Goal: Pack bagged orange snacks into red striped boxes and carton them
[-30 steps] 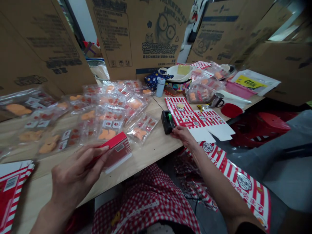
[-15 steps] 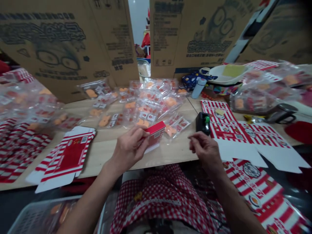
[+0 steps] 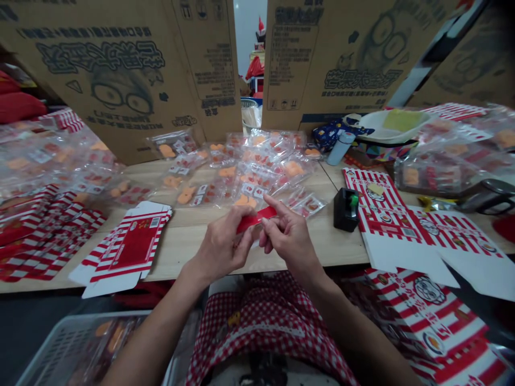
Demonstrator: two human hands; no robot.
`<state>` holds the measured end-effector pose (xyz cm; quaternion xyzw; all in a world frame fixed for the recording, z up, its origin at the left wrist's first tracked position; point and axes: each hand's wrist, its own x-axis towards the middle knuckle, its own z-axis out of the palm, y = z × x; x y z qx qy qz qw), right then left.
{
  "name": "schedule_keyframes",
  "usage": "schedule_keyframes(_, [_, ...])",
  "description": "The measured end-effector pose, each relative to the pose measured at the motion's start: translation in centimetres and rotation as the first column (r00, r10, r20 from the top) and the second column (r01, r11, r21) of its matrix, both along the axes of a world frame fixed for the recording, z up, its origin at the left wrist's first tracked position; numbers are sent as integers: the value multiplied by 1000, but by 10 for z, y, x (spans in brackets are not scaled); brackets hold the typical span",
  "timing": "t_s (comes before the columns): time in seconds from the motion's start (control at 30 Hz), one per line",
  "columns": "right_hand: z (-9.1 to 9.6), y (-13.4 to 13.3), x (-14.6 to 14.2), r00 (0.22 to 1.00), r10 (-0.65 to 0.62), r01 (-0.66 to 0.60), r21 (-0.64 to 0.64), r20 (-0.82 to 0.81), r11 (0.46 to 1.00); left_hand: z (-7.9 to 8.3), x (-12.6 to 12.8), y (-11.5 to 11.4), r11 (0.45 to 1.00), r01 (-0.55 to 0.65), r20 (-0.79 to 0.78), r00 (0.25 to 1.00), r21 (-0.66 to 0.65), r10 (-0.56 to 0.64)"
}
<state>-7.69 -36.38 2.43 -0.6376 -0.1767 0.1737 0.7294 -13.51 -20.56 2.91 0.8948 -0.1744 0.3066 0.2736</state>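
Observation:
Both my hands meet over the front edge of the wooden table (image 3: 193, 236). My left hand (image 3: 223, 244) grips a small red paper box (image 3: 257, 217) from the left side. My right hand (image 3: 287, 236) is closed on the same box from the right, its index finger laid along the top edge. Most of the box is hidden behind my fingers. A black tape dispenser (image 3: 346, 209) with a green part stands just right of my right hand.
Clear bags of orange snacks (image 3: 241, 171) cover the table's middle and left. Flat red-striped cartons lie at left (image 3: 129, 246) and right (image 3: 402, 220). Big cardboard boxes (image 3: 120, 69) wall the back. A white basket (image 3: 80, 348) sits low left.
My right hand left the tape dispenser and came left onto the red box. My left hand brought the box toward the middle. The view swung left.

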Motion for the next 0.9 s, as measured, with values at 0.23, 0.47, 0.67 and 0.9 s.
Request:
schedule_keyframes(0.23, [-14, 4, 3, 992, 9, -5, -27, 124, 1000, 5, 2, 7, 992, 101, -64, 992, -72, -105])
schedule_keyframes(0.47, [-32, 18, 3, 976, -45, 70, -112, 213, 991, 7, 2, 9, 989, 121, -64, 990, -87, -127])
schedule_keyframes(0.67, [-49, 17, 5, 930, 0, 48, -122, 368, 991, -7, -8, 56, 906, -292, -90, 956, -305, 278])
schedule_keyframes(0.9, [-96, -23, 61, 891, -32, 317, -569, 453, 759, -111, -63, 134, 544, -788, -532, 605, -289, 593])
